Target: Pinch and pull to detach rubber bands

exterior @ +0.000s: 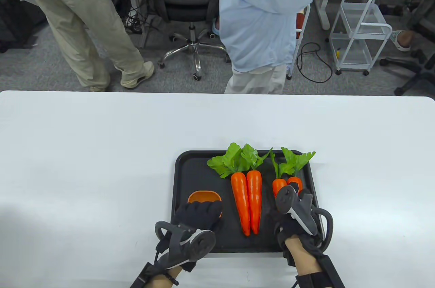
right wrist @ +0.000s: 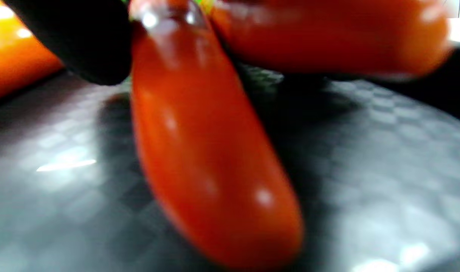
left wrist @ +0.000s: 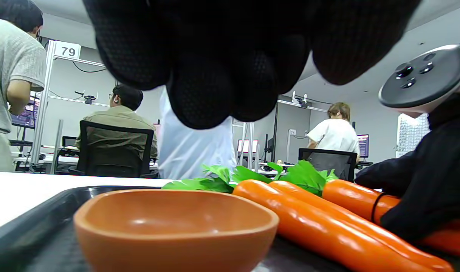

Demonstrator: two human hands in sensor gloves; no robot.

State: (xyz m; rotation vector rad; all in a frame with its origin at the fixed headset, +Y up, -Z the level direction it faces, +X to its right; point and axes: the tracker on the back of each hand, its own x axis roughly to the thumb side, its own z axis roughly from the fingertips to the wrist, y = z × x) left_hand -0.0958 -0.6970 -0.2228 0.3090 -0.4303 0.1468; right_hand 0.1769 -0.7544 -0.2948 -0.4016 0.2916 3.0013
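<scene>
I see a black rubber band (left wrist: 376, 207) around the right pair of carrots (left wrist: 360, 202), near their middle, on the right part of the black tray (exterior: 190, 169). My right hand (exterior: 295, 215) lies on these carrots and its fingers (left wrist: 403, 215) touch them just beside the band; I cannot tell if the grip is clamped on the band or only rests there. In the right wrist view the carrots are blurred and very near. The left pair of carrots (exterior: 247, 201) lies in the middle of the tray, side by side and touching. An orange bowl (exterior: 203, 197) stands at the tray's left side. My left hand (exterior: 200, 215) hovers over the bowl with fingers curled together; I cannot tell if it holds anything. A sign "79" (left wrist: 67, 50) is readable on a frame behind. The white tabletop (exterior: 85, 152) has much free room left of the tray and beyond it.
</scene>
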